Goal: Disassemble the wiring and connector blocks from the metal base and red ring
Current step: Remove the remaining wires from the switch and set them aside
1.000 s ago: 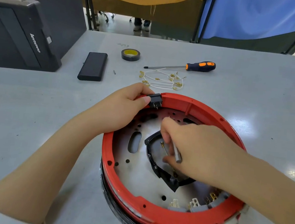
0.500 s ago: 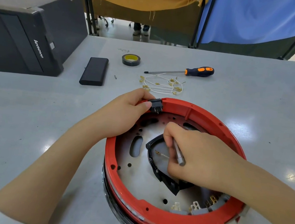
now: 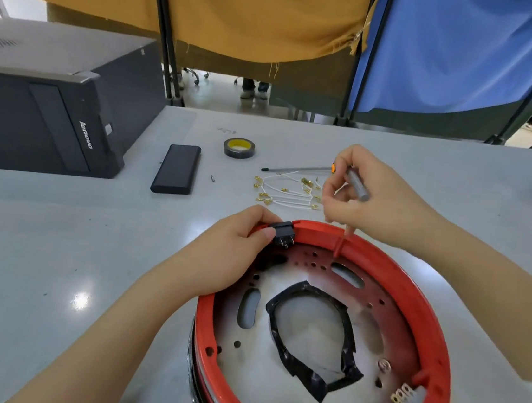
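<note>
Red ring [image 3: 412, 297]: sitting on the metal base [image 3: 273, 361] at the surface's near edge.
Left hand [image 3: 235, 251]: pinching the black connector block [image 3: 284, 233] on the ring's far rim.
Right hand [image 3: 367, 199]: gripping a grey tool [image 3: 357, 187], hovering just beyond the rim.

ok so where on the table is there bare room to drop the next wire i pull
Bare tabletop lies left of the red ring, below the black power bank, and right of the right hand. Between tape roll and ring it is crowded with loose wires.
</note>
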Motion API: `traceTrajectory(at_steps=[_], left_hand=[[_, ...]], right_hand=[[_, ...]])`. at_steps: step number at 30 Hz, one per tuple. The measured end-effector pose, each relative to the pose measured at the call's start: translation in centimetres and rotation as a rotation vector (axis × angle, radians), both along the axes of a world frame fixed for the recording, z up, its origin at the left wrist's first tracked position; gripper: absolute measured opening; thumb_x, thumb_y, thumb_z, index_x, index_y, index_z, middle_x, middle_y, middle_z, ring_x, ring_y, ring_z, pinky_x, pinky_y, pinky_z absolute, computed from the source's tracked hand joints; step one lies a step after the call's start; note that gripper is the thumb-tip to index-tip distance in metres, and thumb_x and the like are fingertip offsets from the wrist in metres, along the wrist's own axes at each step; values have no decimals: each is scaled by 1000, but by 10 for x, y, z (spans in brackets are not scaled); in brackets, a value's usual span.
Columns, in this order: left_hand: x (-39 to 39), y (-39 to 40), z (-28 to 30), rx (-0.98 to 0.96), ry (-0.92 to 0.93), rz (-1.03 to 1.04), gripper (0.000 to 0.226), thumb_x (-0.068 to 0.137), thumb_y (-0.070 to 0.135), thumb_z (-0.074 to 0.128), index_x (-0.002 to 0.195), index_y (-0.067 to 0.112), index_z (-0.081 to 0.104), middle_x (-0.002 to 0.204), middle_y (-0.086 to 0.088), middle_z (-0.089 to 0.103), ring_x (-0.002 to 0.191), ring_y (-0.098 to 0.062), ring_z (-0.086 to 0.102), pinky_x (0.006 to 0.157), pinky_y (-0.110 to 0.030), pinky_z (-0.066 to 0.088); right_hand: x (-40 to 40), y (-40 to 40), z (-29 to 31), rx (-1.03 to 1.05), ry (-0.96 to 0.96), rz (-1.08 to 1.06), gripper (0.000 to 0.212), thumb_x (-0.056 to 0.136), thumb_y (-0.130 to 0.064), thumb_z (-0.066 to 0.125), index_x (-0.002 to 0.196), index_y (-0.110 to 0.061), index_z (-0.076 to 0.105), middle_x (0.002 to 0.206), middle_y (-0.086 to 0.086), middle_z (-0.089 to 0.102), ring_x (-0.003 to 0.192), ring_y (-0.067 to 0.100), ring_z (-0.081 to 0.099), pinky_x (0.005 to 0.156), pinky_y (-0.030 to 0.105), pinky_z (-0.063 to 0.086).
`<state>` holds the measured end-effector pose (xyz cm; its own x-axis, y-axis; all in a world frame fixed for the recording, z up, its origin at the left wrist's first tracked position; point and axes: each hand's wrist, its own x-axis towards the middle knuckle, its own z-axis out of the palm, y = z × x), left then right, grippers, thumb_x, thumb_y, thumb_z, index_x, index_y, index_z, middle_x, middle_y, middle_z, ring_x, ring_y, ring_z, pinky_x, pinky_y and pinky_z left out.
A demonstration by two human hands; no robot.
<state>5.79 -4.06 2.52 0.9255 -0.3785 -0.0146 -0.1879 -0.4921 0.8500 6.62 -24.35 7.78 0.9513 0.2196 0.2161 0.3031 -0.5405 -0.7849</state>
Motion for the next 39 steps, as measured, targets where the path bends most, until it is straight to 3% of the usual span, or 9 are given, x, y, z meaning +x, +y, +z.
traceTrajectory(at_steps=[6,13,16,20,25,30,32,35,39], left_hand=[[0,1,-1,-1,-3,0,19,99,28,42,105,36,58,103,16,64,100,-6,57,94,-28,42],[2,1,-4,0,-5,2,19,99,29,41,102,39,57,99,16,64,96,-7,57,91,-28,43],[1,1,-4,2,-6,1,19,99,29,41,102,39,57,100,14,65,98,-9,57,93,-31,44],[1,1,-3,5,-5,-5,20,99,30,40,103,40,57,100,14,65,98,-10,58,93,-32,44],[0,1,-2,12,-3,7,20,99,29,41,103,39,58,100,15,65,95,-9,58,88,-25,44],[0,1,-1,38,-13,22,19,99,30,41,102,39,58,93,13,63,59,4,47,57,-22,34],[0,1,0,46,-12,25,19,99,30,41,102,39,57,94,12,64,55,4,45,54,-21,33],[0,1,1,50,-19,32,19,99,29,41,101,39,58,91,11,64,55,2,45,49,-13,36],[-1,0,1,48,-9,26,19,99,30,41,102,39,58,95,14,65,63,-2,48,54,-18,36]], right_hand=[[80,-12,-34,-347,37,-74,25,82,-7,63,87,-25,45,77,-3,58,54,4,53,40,10,38],[125,-4,-60,-433,-30,-99,26,81,-9,60,86,-27,43,71,-6,52,65,14,50,67,38,49],[128,-4,-65,-474,-3,-89,22,83,-9,59,91,-24,45,71,-8,52,64,14,50,67,39,49],[119,-11,-59,-325,57,-114,25,82,-7,62,94,-23,46,78,-3,56,70,17,53,63,31,46],[87,-34,-42,-98,323,-115,39,81,-2,66,110,-21,47,94,6,60,63,14,53,48,22,47],[59,-56,-42,78,436,-138,24,85,-26,69,103,-22,54,82,4,56,64,11,55,45,21,42],[55,-61,-47,2,416,-200,13,92,-22,58,104,-19,54,76,3,51,63,13,52,44,22,38],[49,-66,-59,-377,284,-158,22,95,-8,41,113,-20,48,72,3,47,61,14,49,50,26,37],[46,-64,-68,-766,164,-29,30,94,-21,52,121,-29,43,85,-7,45,73,12,47,70,35,42]])
